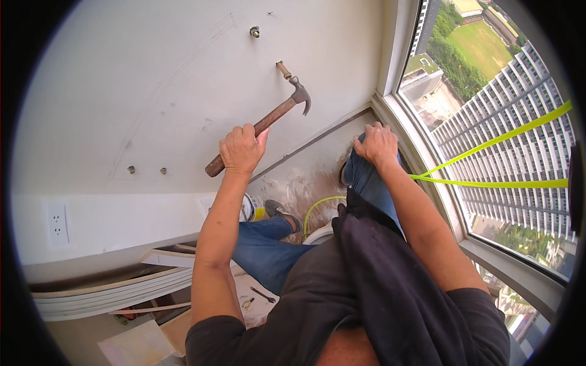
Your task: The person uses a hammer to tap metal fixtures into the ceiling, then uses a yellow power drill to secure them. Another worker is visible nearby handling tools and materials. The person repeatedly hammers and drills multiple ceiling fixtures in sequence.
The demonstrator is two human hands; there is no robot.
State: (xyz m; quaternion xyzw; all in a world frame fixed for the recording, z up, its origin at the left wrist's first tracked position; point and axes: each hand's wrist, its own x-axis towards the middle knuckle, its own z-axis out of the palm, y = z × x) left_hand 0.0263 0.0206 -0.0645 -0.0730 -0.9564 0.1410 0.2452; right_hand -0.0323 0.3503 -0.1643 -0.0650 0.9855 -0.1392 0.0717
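Note:
My left hand [243, 148] is closed round the wooden handle of a claw hammer [274, 116], near the lower part of the handle. The hammer's striking face meets, or nearly meets, the outer end of a brass-coloured sleeve anchor bolt [283, 70] that sticks out of the white wall [183, 79]. The claw points down and to the right. My right hand [377, 145] rests over my bent right knee with its fingers curved down; nothing shows in it. Another anchor bolt [254, 32] projects from the wall higher up.
Two more bolts [131, 170] sit low on the wall, above an outlet [58, 224]. A window [482, 122] is at the right, with yellow-green straps [500, 182] across it. A white bucket [249, 208], stacked panels [116, 291] and a wrench [263, 294] lie below.

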